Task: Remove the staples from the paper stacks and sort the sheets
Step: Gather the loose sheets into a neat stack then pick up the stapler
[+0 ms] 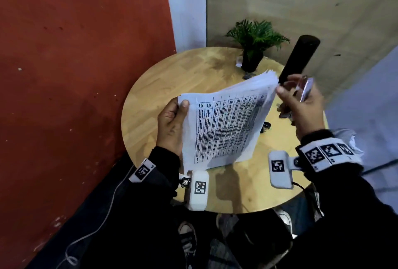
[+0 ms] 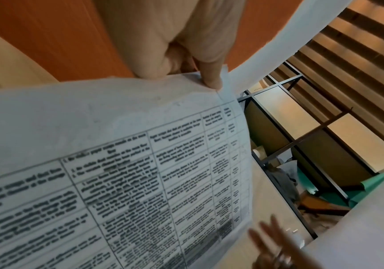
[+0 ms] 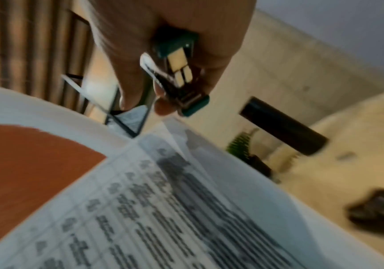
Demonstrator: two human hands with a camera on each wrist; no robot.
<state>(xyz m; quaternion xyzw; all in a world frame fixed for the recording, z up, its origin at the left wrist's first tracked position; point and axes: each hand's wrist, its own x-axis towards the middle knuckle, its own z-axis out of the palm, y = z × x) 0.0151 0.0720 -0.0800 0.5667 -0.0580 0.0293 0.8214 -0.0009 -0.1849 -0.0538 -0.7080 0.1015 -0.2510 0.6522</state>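
A stack of white sheets printed with a table (image 1: 226, 124) is held up tilted over the round wooden table (image 1: 172, 79). My left hand (image 1: 178, 109) pinches its near left corner, thumb (image 2: 211, 76) on the top sheet (image 2: 117, 163). My right hand (image 1: 297, 94) is at the stack's far right corner, where the sheet edges fan apart. It grips a small teal staple tool (image 3: 181, 76), which shows blurred in the head view (image 1: 305, 89). The tool's tip hangs just above the corner of the stack (image 3: 163, 209). No staple is visible.
A potted green plant (image 1: 256, 40) and a black cylinder (image 1: 299, 57) stand at the table's far side. A small dark object (image 1: 266, 126) lies on the table behind the stack. Crumpled white paper (image 1: 346, 137) sits at the right edge. A red wall is on the left.
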